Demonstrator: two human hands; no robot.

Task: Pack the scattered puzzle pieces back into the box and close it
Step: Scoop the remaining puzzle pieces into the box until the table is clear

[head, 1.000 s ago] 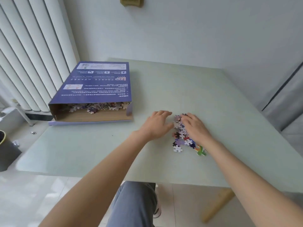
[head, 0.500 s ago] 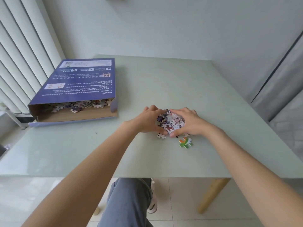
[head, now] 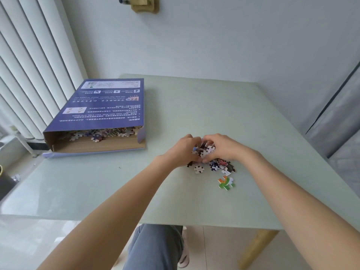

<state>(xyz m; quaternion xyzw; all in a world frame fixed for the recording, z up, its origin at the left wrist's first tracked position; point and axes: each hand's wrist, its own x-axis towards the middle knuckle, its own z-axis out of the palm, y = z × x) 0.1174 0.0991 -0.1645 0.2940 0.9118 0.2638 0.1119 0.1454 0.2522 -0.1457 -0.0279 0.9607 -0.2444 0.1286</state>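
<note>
Right of the open box (head: 101, 117), left hand (head: 183, 151) and right hand (head: 222, 148) cupped together around a heap of puzzle pieces (head: 203, 150), strays (head: 224, 168) loose on the table (head: 97, 182) just near of them.

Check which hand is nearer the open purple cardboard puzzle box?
Left. The left hand sits on the box's side of the puzzle pile, while the right hand cups the pile's far side, farther from the open purple cardboard puzzle box.

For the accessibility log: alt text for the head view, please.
Two bare hands, left hand and right hand, cup a heap of puzzle pieces on a pale green table; loose pieces lie beside them. An open purple box, partly filled, lies to the left.
</note>
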